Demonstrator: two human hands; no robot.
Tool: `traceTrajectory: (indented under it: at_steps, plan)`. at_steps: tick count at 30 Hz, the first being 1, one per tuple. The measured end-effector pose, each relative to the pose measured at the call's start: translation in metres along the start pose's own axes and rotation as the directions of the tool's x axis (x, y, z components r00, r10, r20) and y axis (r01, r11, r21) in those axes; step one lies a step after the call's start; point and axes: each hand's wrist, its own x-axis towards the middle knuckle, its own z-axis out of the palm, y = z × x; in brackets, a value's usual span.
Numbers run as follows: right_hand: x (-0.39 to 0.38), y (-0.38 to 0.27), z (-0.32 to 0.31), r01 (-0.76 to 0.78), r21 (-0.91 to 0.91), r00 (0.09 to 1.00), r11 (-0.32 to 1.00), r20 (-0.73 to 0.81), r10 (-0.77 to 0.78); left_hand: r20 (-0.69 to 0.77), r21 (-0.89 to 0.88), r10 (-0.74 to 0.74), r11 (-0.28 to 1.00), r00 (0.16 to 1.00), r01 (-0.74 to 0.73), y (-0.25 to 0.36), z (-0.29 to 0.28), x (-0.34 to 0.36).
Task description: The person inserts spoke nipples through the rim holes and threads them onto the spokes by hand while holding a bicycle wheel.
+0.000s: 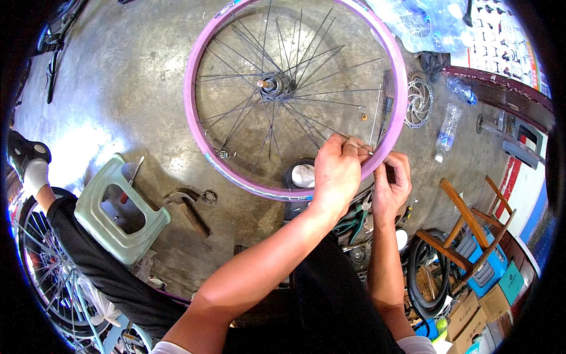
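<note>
A purple bicycle rim [398, 88] lies in front of me, with a hub [272, 86] in its middle and dark thin spokes [330, 89] fanning out. Several spokes end short of the rim. From inside the rim, my left hand [339, 174] pinches a spoke [364, 147] close to the rim's lower right. Just across, on the outer side, my right hand [392, 186] has its fingers curled together against the rim; whatever they hold is hidden. A small brass-coloured piece [364, 117] shows within the wheel's outline.
At left stand a pale green stool [97, 221] and a spoked wheel [44, 259]; a hammer [191, 212] lies nearby. To the right are a brake disc [418, 101], a plastic bottle [448, 131] and a wooden stool [466, 218]. Green-handled pliers [354, 224] lie near my right forearm.
</note>
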Motion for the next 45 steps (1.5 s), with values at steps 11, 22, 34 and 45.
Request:
traceTrajectory:
  at_steps: [11, 22, 34, 45]
  plan:
    - [-0.007, -0.001, 0.005, -0.028, 0.030, 0.999, 0.999, -0.035, 0.029, 0.034, -0.028, -0.019, 0.999, 0.999, 0.020, -0.002, -0.003, 0.000]
    - [-0.009, -0.002, 0.005, -0.031, -0.015, 0.999, 0.999, -0.044, 0.031, 0.011, -0.059, 0.001, 0.998, 1.000, 0.000, 0.001, -0.002, -0.004]
    - [-0.035, -0.022, 0.019, -0.154, 0.150, 0.977, 0.977, -0.127, 0.173, -0.015, 0.052, -0.004, 0.999, 1.000, 0.004, -0.003, -0.004, -0.002]
    - [-0.029, -0.041, 0.044, -0.275, 0.368, 0.902, 0.888, -0.221, 0.371, 0.019, 0.073, -0.012, 0.997, 1.000, 0.011, 0.002, -0.003, -0.007]
